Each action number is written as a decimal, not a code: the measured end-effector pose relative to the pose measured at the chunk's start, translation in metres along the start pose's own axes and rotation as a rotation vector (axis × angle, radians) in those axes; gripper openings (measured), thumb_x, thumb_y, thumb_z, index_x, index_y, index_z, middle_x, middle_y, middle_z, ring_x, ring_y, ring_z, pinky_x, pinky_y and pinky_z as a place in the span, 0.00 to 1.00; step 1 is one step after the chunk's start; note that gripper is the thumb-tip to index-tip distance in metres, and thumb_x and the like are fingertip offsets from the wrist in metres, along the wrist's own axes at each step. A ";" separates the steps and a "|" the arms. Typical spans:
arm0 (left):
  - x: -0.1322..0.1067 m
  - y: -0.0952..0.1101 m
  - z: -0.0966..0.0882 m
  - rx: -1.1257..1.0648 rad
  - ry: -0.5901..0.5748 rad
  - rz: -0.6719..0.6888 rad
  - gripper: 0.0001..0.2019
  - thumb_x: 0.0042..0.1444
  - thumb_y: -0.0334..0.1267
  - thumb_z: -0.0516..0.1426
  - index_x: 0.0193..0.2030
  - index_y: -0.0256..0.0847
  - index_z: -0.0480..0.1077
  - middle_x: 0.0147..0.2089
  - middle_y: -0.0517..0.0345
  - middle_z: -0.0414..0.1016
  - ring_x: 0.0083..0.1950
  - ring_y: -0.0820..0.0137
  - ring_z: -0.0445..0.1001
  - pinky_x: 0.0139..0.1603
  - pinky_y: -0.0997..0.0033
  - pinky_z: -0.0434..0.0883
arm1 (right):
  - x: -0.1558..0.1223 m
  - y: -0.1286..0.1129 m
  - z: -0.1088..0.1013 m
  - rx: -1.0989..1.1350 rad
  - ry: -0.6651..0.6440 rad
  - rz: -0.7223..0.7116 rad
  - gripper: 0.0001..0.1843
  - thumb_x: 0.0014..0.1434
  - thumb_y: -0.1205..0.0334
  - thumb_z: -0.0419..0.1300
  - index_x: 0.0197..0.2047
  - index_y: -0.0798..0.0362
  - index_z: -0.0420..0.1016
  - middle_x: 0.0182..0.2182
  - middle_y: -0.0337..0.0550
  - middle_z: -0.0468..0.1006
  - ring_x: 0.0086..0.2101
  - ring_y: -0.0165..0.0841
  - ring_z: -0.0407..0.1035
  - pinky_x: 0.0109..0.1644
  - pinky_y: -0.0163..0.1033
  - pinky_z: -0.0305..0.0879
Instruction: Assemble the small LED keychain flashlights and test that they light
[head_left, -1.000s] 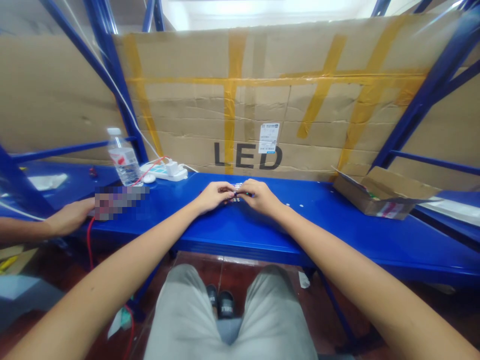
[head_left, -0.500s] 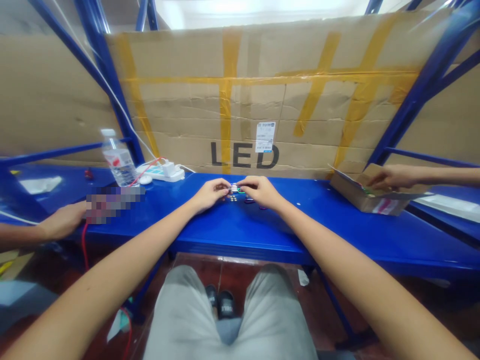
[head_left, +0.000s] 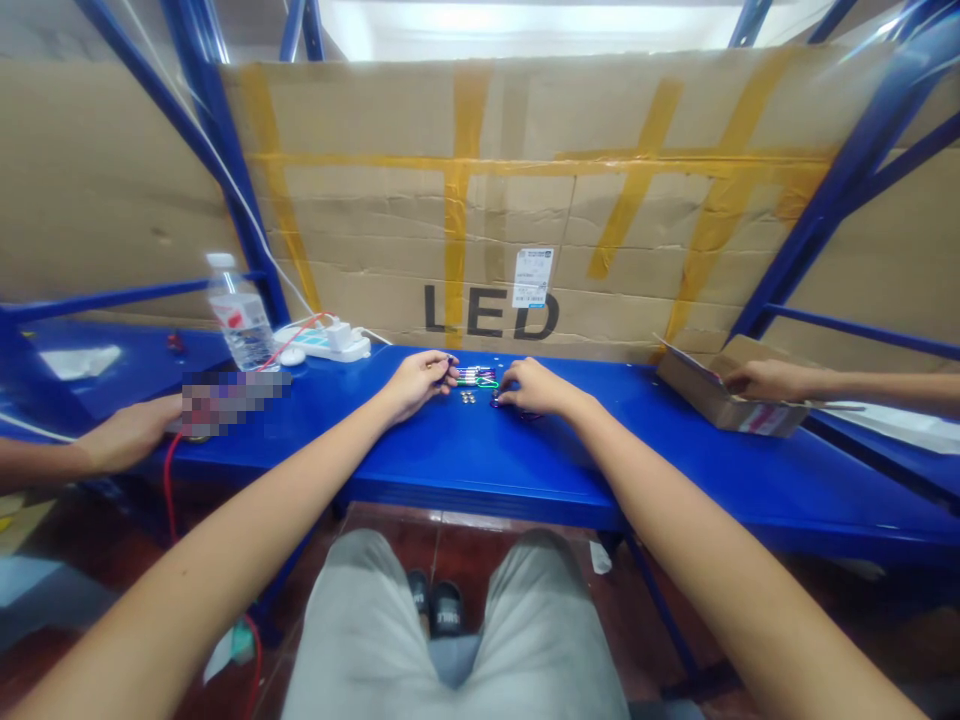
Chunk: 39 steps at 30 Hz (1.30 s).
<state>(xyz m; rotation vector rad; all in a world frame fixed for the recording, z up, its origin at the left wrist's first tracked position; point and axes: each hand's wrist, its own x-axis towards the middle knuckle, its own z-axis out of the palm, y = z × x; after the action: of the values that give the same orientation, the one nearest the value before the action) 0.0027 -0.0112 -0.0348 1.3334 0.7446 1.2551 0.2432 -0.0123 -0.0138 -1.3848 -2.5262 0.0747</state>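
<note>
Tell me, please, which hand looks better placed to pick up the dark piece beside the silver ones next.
Probably the right hand: its fingertips are at the dark piece, though contact is unclear. The left hand is farther off, past the silver pieces, its fingers pinched, seemingly around something.

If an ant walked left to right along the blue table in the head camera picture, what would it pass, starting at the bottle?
Water bottle → white power strip → left hand → small shiny pieces → right hand → open cardboard box.
</note>
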 end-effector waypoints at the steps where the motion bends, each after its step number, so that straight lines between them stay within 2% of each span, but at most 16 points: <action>1: 0.000 0.000 0.000 0.006 0.001 -0.002 0.04 0.62 0.26 0.56 0.40 0.30 0.73 0.32 0.52 0.75 0.31 0.73 0.75 0.30 0.74 0.70 | 0.000 -0.002 0.001 -0.015 -0.019 0.013 0.08 0.55 0.59 0.69 0.37 0.54 0.84 0.36 0.50 0.82 0.39 0.38 0.73 0.43 0.37 0.65; 5: 0.002 -0.003 -0.001 0.023 -0.007 -0.002 0.03 0.61 0.28 0.59 0.40 0.30 0.73 0.32 0.52 0.75 0.31 0.73 0.75 0.30 0.75 0.70 | 0.001 -0.004 0.002 0.006 -0.076 0.019 0.06 0.57 0.64 0.65 0.38 0.54 0.83 0.37 0.49 0.83 0.38 0.37 0.73 0.41 0.35 0.64; 9: 0.006 -0.008 -0.002 0.055 -0.021 0.003 0.03 0.60 0.29 0.60 0.40 0.31 0.74 0.31 0.52 0.75 0.30 0.74 0.74 0.29 0.75 0.70 | 0.005 -0.008 0.002 0.042 0.052 0.096 0.08 0.61 0.64 0.59 0.37 0.56 0.81 0.37 0.51 0.83 0.35 0.36 0.74 0.37 0.35 0.62; 12: 0.008 -0.011 -0.002 0.107 -0.045 0.029 0.04 0.59 0.30 0.62 0.40 0.31 0.74 0.31 0.53 0.75 0.30 0.74 0.74 0.29 0.75 0.70 | 0.012 -0.017 0.005 -0.035 0.019 0.158 0.06 0.58 0.67 0.61 0.36 0.57 0.80 0.37 0.55 0.82 0.35 0.38 0.74 0.35 0.36 0.61; 15: 0.007 -0.011 -0.001 0.165 -0.066 0.066 0.08 0.57 0.33 0.63 0.42 0.32 0.73 0.32 0.53 0.77 0.29 0.73 0.74 0.30 0.74 0.70 | 0.015 -0.022 0.006 -0.050 -0.002 0.147 0.06 0.55 0.72 0.61 0.32 0.57 0.79 0.35 0.56 0.82 0.34 0.39 0.74 0.36 0.37 0.61; 18: 0.003 -0.008 0.001 0.236 -0.086 0.088 0.13 0.55 0.36 0.65 0.44 0.34 0.72 0.32 0.53 0.77 0.28 0.73 0.74 0.27 0.75 0.68 | 0.013 -0.023 0.003 0.185 0.142 0.078 0.07 0.54 0.73 0.60 0.32 0.56 0.79 0.33 0.50 0.83 0.34 0.37 0.74 0.38 0.37 0.64; 21: -0.002 -0.005 0.004 0.312 -0.113 0.078 0.16 0.53 0.40 0.66 0.45 0.36 0.73 0.31 0.55 0.76 0.26 0.74 0.72 0.23 0.76 0.64 | 0.008 -0.024 0.000 0.544 0.317 -0.005 0.06 0.55 0.69 0.61 0.35 0.56 0.80 0.33 0.45 0.83 0.35 0.35 0.75 0.39 0.36 0.68; 23: -0.005 -0.004 0.006 0.348 -0.131 0.072 0.17 0.51 0.42 0.67 0.45 0.36 0.73 0.28 0.59 0.73 0.23 0.76 0.68 0.23 0.77 0.62 | 0.006 -0.026 -0.001 0.649 0.386 -0.058 0.05 0.55 0.66 0.63 0.34 0.55 0.81 0.32 0.44 0.83 0.34 0.34 0.75 0.40 0.36 0.69; 25: -0.008 -0.003 0.007 0.389 -0.147 0.082 0.18 0.51 0.44 0.67 0.45 0.36 0.73 0.25 0.63 0.70 0.21 0.77 0.63 0.22 0.76 0.59 | 0.004 -0.028 0.000 0.626 0.398 -0.092 0.05 0.55 0.65 0.63 0.33 0.55 0.81 0.31 0.43 0.83 0.34 0.34 0.75 0.39 0.36 0.68; 28: -0.009 -0.003 0.008 0.468 -0.158 0.118 0.18 0.53 0.47 0.65 0.45 0.37 0.74 0.23 0.64 0.68 0.21 0.77 0.61 0.23 0.75 0.59 | 0.002 -0.031 0.003 0.497 0.348 -0.116 0.07 0.57 0.66 0.61 0.35 0.55 0.82 0.31 0.42 0.83 0.33 0.33 0.74 0.38 0.35 0.66; 32: -0.007 -0.008 0.008 0.538 -0.158 0.152 0.14 0.56 0.47 0.62 0.41 0.37 0.74 0.24 0.63 0.67 0.23 0.75 0.61 0.26 0.73 0.60 | 0.002 -0.032 0.004 0.349 0.297 -0.148 0.09 0.60 0.66 0.59 0.38 0.54 0.82 0.35 0.44 0.84 0.35 0.33 0.74 0.41 0.35 0.64; 35: -0.004 -0.011 0.008 0.590 -0.151 0.153 0.14 0.62 0.47 0.55 0.33 0.37 0.72 0.24 0.62 0.65 0.24 0.73 0.63 0.27 0.72 0.61 | 0.003 -0.031 0.004 0.306 0.295 -0.152 0.09 0.61 0.66 0.59 0.39 0.54 0.82 0.38 0.46 0.84 0.38 0.35 0.75 0.45 0.36 0.64; 37: -0.003 -0.011 0.009 0.662 -0.143 0.209 0.15 0.63 0.45 0.54 0.30 0.38 0.71 0.24 0.61 0.67 0.26 0.71 0.64 0.30 0.71 0.62 | 0.003 -0.030 0.004 0.283 0.288 -0.152 0.09 0.61 0.66 0.58 0.39 0.54 0.81 0.38 0.46 0.84 0.39 0.35 0.75 0.46 0.36 0.64; 39: -0.003 -0.010 0.011 0.745 -0.133 0.287 0.12 0.62 0.42 0.55 0.31 0.38 0.72 0.27 0.59 0.71 0.30 0.69 0.67 0.34 0.70 0.64 | 0.003 -0.029 0.005 0.277 0.259 -0.159 0.10 0.62 0.66 0.57 0.37 0.55 0.81 0.35 0.46 0.83 0.37 0.34 0.75 0.44 0.36 0.64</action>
<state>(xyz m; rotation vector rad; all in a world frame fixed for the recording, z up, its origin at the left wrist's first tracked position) 0.0146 -0.0150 -0.0433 2.1680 1.0003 1.1282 0.2172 -0.0254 -0.0134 -1.0151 -2.2980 0.1935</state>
